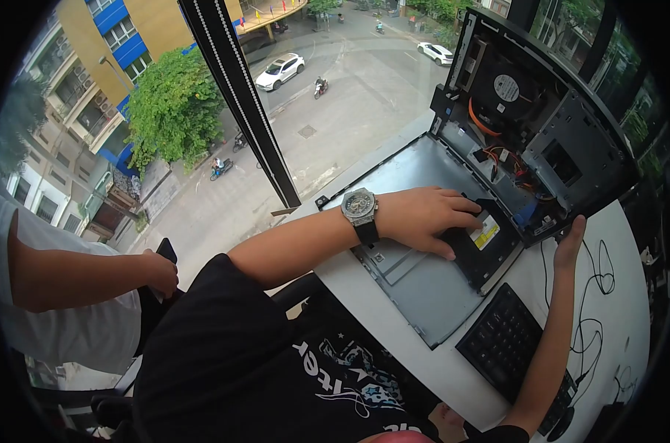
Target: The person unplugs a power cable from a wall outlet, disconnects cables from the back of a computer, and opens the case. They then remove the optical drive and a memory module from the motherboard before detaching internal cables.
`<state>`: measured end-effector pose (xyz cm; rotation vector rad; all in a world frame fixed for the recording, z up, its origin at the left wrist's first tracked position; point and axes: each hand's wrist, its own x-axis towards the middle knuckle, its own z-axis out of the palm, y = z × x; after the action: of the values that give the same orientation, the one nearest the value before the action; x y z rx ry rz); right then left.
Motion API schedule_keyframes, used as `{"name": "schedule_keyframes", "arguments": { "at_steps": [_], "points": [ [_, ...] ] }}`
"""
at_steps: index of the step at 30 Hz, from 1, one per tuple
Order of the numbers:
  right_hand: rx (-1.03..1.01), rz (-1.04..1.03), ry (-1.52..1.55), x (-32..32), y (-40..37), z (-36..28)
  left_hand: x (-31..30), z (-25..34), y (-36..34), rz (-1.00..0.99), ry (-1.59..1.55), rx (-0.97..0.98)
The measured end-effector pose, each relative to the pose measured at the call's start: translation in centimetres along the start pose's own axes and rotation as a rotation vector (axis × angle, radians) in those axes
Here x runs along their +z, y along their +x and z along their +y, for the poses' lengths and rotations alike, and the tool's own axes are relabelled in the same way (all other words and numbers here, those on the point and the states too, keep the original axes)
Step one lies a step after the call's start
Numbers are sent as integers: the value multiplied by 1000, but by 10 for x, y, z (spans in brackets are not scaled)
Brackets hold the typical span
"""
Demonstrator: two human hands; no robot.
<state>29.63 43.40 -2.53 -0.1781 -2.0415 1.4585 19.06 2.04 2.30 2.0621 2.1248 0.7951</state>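
Observation:
My left hand (431, 218), with a watch on its wrist, lies palm down with fingers spread at the left edge of a black optical drive (497, 249) with a yellow label. The drive rests on a grey metal side panel (416, 284). At the right, my right hand (571, 240) grips the lower corner of an opened black computer case (586, 140), its fingers partly hidden. The case is tilted up, showing a fan and orange, red and blue cables.
A black keyboard (503, 336) lies on the white table (616, 251) near my right forearm. Thin black cables (592, 325) run across the table's right side. Another person's arm (84, 277) at the left holds a dark phone (166, 252). A window overlooks a street.

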Motion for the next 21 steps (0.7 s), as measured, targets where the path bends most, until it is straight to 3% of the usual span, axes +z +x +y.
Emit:
{"name": "schedule_keyframes", "arguments": {
  "at_steps": [21],
  "points": [
    [-37, -18, -37, 10, -7, -16, -2, 5, 2, -38, 3, 30]
  ]
}}
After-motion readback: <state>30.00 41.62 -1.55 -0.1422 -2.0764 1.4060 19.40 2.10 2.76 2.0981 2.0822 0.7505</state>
